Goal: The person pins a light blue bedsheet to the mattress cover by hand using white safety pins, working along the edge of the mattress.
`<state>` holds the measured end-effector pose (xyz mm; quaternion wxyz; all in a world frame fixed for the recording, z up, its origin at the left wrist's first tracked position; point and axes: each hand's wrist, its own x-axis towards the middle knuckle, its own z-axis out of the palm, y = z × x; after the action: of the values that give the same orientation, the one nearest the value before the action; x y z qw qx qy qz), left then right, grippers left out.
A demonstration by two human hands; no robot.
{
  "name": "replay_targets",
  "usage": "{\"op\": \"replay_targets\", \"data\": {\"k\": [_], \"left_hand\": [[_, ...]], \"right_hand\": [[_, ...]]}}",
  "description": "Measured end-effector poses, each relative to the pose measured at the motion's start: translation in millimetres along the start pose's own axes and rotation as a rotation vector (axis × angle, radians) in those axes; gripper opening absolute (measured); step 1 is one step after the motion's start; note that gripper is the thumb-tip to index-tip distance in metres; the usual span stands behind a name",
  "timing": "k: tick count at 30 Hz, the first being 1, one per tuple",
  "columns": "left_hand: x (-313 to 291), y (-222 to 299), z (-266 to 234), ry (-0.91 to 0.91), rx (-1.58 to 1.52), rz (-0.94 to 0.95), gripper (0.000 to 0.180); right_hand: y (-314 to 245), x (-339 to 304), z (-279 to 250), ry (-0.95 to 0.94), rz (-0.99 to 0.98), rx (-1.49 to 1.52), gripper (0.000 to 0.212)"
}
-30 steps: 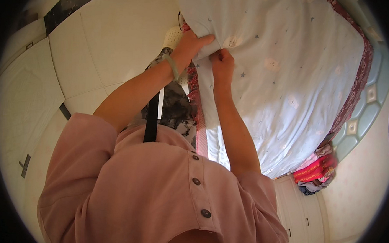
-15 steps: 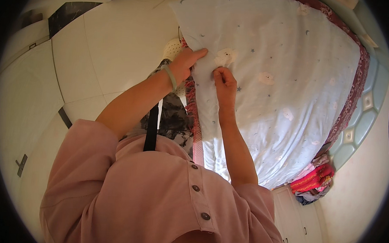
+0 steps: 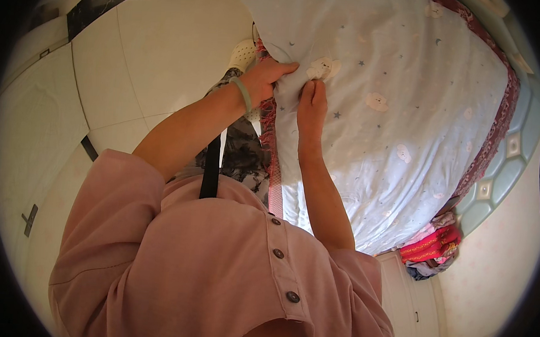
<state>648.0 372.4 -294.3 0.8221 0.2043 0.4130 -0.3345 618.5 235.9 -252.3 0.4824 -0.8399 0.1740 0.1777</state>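
Note:
A light blue quilt (image 3: 367,160), printed with pale clouds, stars and moons, spreads over the bed. My left hand (image 3: 266,79), with a pale green bangle at the wrist, grips its left edge; the thumb lies on top and the fingers are mostly hidden underneath. Just right of it, my right hand (image 3: 313,107) is closed in a pinch at the cloth, beside a printed cloud. A small fold runs at its fingertips. Whether anything tiny is also between them, I cannot make out.
A dark red patterned cloth with fringe (image 3: 267,117) shows beneath the quilt's edge. The pale green padded headboard (image 3: 515,143) stands at right. Folded red and grey clothes (image 3: 429,248) lie on a white cabinet (image 3: 406,289). A cream perforated clog (image 3: 243,54) is on the tiled floor (image 3: 154,61).
The right hand has moved slightly up over the quilt, and its fingertips now point away from me. The left hand keeps its grip on the edge. The view has shifted a little.

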Motion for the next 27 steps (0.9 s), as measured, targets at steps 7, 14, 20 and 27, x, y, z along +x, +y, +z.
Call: {"op": "replay_targets", "data": {"k": [7, 14, 20, 27], "left_hand": [[6.4, -4.8, -5.0, -0.019, 0.037, 0.05, 0.036], [10.9, -8.0, -6.7, -0.038, 0.043, 0.086, 0.037], [5.3, -8.7, -5.2, -0.069, 0.053, 0.165, 0.038], [9.7, -11.5, -5.5, 0.095, 0.208, 0.217, 0.037]], "right_hand": [[-13.4, 5.3, 10.2, 0.078, 0.027, -0.083, 0.04], [-9.6, 10.3, 21.1, 0.178, -0.049, -0.123, 0.03], [-17.4, 12.9, 21.3, 0.186, -0.158, -0.19, 0.02], [-38.4, 20.0, -3.2, -0.117, -0.283, -0.471, 0.017]]}}
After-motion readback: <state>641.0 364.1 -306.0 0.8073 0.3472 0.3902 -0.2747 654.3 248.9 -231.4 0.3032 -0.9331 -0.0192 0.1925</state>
